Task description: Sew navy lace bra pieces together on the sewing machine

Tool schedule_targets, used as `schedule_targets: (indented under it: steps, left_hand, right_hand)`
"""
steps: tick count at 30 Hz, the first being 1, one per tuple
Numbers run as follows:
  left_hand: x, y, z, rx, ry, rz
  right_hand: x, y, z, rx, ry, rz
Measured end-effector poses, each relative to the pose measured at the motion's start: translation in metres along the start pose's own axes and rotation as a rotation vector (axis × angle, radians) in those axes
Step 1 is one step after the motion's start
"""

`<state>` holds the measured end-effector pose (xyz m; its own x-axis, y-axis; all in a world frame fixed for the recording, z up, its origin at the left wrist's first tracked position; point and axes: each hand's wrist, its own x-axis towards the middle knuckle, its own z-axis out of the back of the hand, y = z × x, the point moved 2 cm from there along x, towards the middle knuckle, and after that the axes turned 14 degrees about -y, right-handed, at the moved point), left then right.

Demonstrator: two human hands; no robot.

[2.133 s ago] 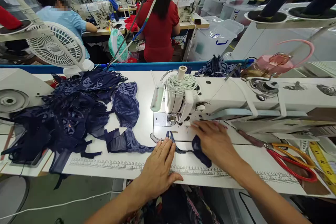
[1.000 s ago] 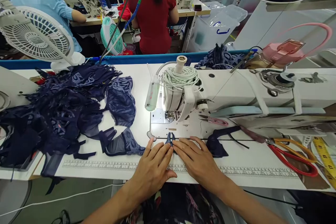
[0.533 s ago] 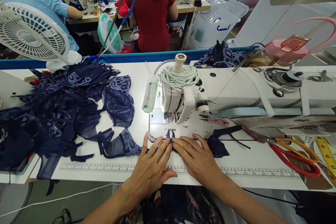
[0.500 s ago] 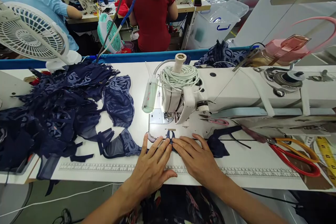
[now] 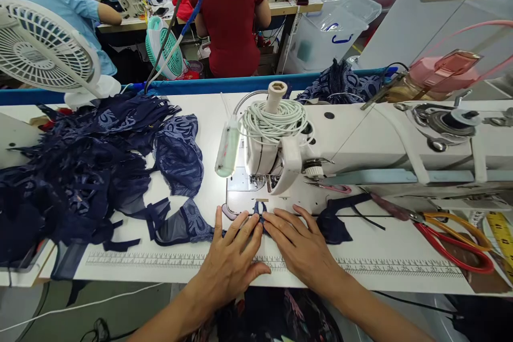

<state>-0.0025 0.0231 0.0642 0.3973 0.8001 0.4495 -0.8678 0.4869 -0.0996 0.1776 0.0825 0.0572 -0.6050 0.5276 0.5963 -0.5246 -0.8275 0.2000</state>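
Both hands lie flat on the desk (image 5: 393, 256), fingers spread, none curled. The left hand (image 5: 228, 262) and right hand (image 5: 302, 248) press their fingertips together on a navy lace piece (image 5: 260, 209) just ahead of them, below the sewing machine (image 5: 280, 160). Red scissors (image 5: 452, 232) lie well right of the right hand; navy garments (image 5: 92, 171) are heaped far left.

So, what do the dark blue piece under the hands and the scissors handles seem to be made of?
The dark blue piece looks like thin lace and sheer mesh: patterned and partly see-through. The scissors handles look like glossy plastic or a coating, red and orange; which one is unclear.
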Motion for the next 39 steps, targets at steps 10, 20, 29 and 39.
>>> schedule_targets:
  steps: [10, 20, 29, 39]
  left_hand:
    - [0.002, 0.0, 0.003, -0.059, 0.0, 0.025]
    - [0.026, -0.006, -0.005, -0.076, -0.115, 0.583]
    - [0.017, -0.009, 0.001, -0.367, -0.243, 0.623]
    - [0.026, 0.001, 0.012, -1.084, -0.058, 0.938]
  right_hand:
    - [0.002, -0.001, -0.001, 0.01, 0.046, -0.004]
    - [0.003, 0.0, 0.004, -0.029, 0.023, -0.034]
    - [0.015, -0.006, 0.007, 0.597, -0.062, -0.71]
    - [0.033, 0.01, 0.009, 0.992, -0.051, -0.883]
